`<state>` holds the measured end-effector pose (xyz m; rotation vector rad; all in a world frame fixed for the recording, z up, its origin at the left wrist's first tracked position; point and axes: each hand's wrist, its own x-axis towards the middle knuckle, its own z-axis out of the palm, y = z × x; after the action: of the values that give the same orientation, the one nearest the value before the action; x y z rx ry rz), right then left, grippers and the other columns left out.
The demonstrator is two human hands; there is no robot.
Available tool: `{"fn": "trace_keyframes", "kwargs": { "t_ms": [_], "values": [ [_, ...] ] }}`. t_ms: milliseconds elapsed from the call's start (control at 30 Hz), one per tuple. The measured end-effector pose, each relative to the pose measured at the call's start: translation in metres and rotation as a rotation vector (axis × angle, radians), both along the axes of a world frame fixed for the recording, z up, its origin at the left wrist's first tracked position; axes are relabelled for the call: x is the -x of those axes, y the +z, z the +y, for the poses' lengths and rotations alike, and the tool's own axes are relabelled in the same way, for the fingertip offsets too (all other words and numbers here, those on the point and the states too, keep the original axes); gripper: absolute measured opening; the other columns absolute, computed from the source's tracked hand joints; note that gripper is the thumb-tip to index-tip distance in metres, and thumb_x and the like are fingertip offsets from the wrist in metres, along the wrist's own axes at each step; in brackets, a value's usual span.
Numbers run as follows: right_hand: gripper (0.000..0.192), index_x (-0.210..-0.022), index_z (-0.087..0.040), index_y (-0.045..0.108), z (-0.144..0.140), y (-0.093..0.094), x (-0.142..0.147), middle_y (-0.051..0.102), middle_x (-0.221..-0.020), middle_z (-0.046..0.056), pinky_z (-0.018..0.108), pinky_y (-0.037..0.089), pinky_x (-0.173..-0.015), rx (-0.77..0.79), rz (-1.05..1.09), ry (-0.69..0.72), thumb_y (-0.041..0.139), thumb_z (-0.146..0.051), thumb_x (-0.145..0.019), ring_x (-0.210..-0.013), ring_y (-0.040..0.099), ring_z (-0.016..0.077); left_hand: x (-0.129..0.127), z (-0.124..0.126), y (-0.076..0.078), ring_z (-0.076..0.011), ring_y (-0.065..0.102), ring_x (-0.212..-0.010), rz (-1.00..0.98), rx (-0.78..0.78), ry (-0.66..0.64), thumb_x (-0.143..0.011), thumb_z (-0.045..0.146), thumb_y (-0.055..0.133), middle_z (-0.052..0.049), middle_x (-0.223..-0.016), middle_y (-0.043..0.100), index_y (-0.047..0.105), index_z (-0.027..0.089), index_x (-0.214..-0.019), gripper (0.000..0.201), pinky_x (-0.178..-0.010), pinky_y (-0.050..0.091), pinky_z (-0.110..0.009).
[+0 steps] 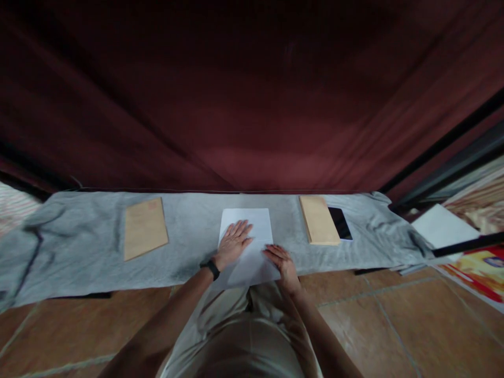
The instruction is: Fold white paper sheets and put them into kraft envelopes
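A white sheet of paper [247,241] lies flat on the grey cloth [189,236] that covers the low bench, about midway along it, its long axis running from the far edge of the cloth toward the person, its near end reaching the cloth's front edge above the person's lap. The left hand [233,242] rests palm down on the left half of the sheet, fingers spread and flat, grasping nothing; a dark band [211,269] circles that wrist. The right hand [282,262] lies on the sheet's near right corner at the front edge of the cloth, fingers stretched out flat and pressing the paper, not clenched round it. To the left, well apart from the sheet, a brown envelope [145,228] lies flat with its long axis toward the far edge, slightly tilted. To the right a second brown envelope [318,220] lies the same way, and a dark phone [340,223] lies just beside it, touching its right edge. Nothing here serves as a container. Past the cloth's right end another white sheet [443,226] lies by a colourful print [478,270]
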<state>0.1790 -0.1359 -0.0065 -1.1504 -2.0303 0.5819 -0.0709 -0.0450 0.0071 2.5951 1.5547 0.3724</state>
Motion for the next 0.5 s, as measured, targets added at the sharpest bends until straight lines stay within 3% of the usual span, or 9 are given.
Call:
{"fn": "trace_keyframes", "kwargs": {
  "t_ms": [133,300,400,500],
  "values": [
    [0.057,-0.135,-0.032,0.067,0.002,0.000,0.001,0.067,-0.139,0.005,0.053,0.038,-0.120,0.043,0.042,-0.029,0.057,-0.018,-0.081,-0.132,0.059,0.0266,0.038,-0.005,-0.002,-0.0264,0.035,-0.153,-0.033,0.028,0.102,-0.104,0.038,0.037,-0.010,-0.161,0.043,0.048,0.020,-0.153,0.054,-0.125,0.027,-0.051],
    [0.043,-0.123,-0.033,0.075,0.005,0.000,0.001,0.074,-0.128,0.004,0.052,0.042,-0.117,0.125,0.194,-0.094,0.052,-0.017,-0.090,-0.126,0.063,0.0250,0.090,-0.034,0.001,-0.0178,0.051,-0.142,-0.249,0.148,-0.010,-0.099,0.023,0.035,-0.006,-0.147,0.061,0.064,0.022,-0.138,0.048,-0.121,0.039,-0.044],
    [0.034,-0.115,-0.032,0.078,0.006,0.000,0.000,0.076,-0.122,0.004,0.052,0.045,-0.114,0.187,0.275,-0.131,0.059,-0.023,-0.089,-0.124,0.065,0.0269,0.105,-0.058,0.011,-0.0155,0.055,-0.138,-0.357,0.234,-0.103,-0.094,0.014,0.037,-0.005,-0.142,0.065,0.068,0.023,-0.132,0.050,-0.118,0.044,-0.038],
    [0.026,-0.109,-0.032,0.080,0.008,0.003,0.001,0.077,-0.116,0.004,0.050,0.049,-0.110,0.266,0.357,-0.171,0.063,-0.030,-0.089,-0.117,0.068,0.0271,0.105,-0.072,0.016,-0.0190,0.056,-0.136,-0.411,0.261,-0.084,-0.093,0.018,0.044,-0.006,-0.142,0.065,0.067,0.024,-0.134,0.047,-0.117,0.045,-0.040]
  ]
}}
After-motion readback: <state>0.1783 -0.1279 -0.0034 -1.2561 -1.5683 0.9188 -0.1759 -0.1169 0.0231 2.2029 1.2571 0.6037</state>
